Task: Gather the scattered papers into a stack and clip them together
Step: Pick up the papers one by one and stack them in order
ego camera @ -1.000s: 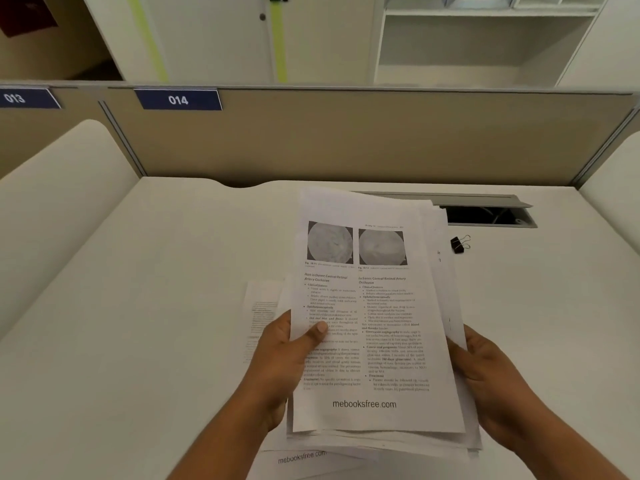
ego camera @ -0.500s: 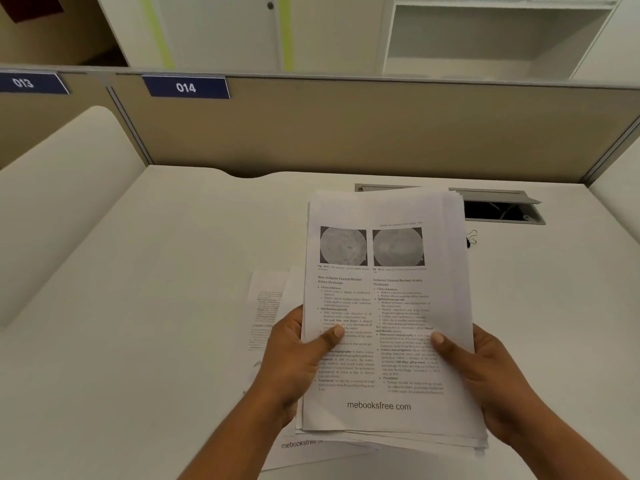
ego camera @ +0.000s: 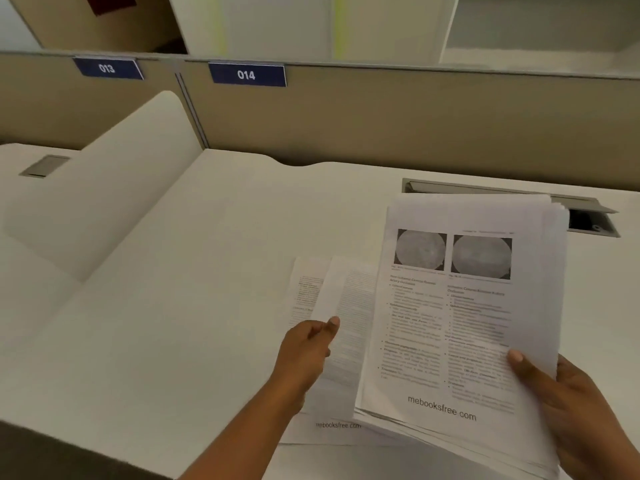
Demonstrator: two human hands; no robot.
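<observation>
Stack of white printed paper sheets (ego camera: 467, 323) sits in the right hand (ego camera: 588, 420), gripped at its lower right corner. The thumb (ego camera: 519, 362) presses on the top pg; the other fingers are underneath, out of sight. Top pg shows two round grey pics above two text cols, w/ "mebooksfree.com" printed below and left of the thumb. The stack's edges are fanned a bit, not flush, and it is held up off the white laminate desk (ego camera: 173, 306).

Left hand (ego camera: 308, 344) is apart from the stack, low over two loose white printed sheets (ego camera: 346, 299) lying flat and overlapped on the desk. Its thumb points fwd over the nearer sheet, fingers curled under the palm. Can't tell if they pinch the sheet's edge or only touch it. The loose sheets run from beyond the left thumb tip across to under the stack.

Beyond the right thumb, past the stack's top edge, a grey metal cable hatch (ego camera: 588, 216) stands open in the desk. Beige partition panel (ego camera: 381, 116) w/ dark blue number plates "013" (ego camera: 107, 68) and "014" (ego camera: 246, 75) runs along the far side.
</observation>
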